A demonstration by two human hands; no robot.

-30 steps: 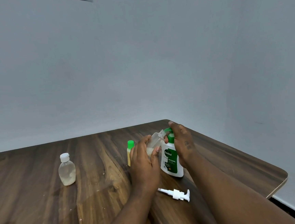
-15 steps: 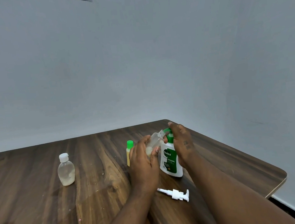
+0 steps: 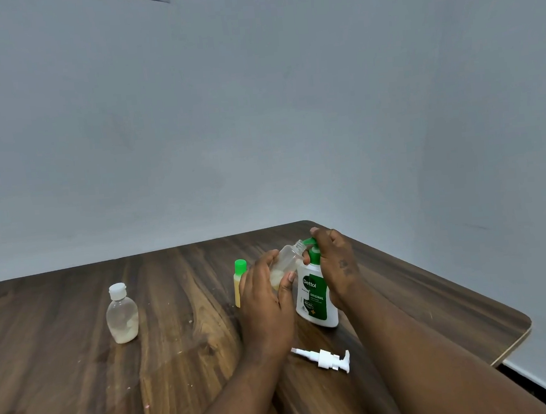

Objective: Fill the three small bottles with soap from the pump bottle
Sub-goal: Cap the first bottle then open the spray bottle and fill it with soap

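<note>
There, near the far right corner of the dark brown wood-grain table (image 3: 81, 372), the white plastic pump bottle with a green Dettol label (image 3: 316, 302) stood upright. The right hand (image 3: 336, 264) lay against it from the right side, its fingers curled over the green pump head (image 3: 313, 251) at the top and gripping it.

The left hand (image 3: 265, 303) held an uncapped clear plastic small bottle (image 3: 286, 260), with fingers and thumb wrapped round its lower body. That bottle was tilted, its open threaded neck pointing up and to the right, just at the spout of the green pump head. A little pale soap sat in its lower end, partly hidden by the fingers. Whether any soap was passing from spout to neck could not be told.

A slim yellowish small bottle with a bright green cap (image 3: 240, 269) stood upright just behind the left hand, half covered by it. Well apart to the left, a rounded clear small bottle with a white cap (image 3: 122, 315) stood upright, pale soap filling its bottom part.

A loose white plastic pump mechanism (image 3: 326, 359) lay on its side on the table in front of the pump bottle, between the two forearms, its tube pointing left. A plain grey wall (image 3: 256, 109) rose behind the table.
</note>
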